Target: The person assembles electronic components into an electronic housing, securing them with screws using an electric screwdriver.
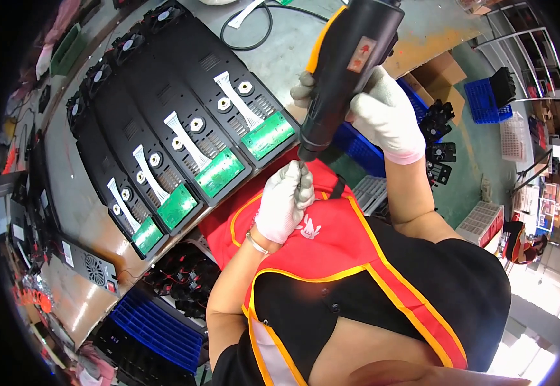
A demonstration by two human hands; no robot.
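Observation:
In a white glove, my right hand (389, 119) grips a black electric screwdriver (341, 83) with an orange strip. The tool slants, its nose down toward my other hand. My left hand (284, 201), also gloved, has its fingertips pinched together just below that nose. What they pinch is too small to make out. To the left, several black panels (183, 83) lie side by side on the table. Each carries a green circuit board (268, 136), a white ribbon cable (238, 101) and round metal fittings (246, 87).
Fans (129, 45) line the panels' far ends. A black cable (270, 26) loops on the table (280, 55) behind them. Blue crates (364, 151) stand beyond the table to the right, near cardboard boxes (444, 71). A blue crate (158, 328) and dark wired parts (186, 270) sit lower left.

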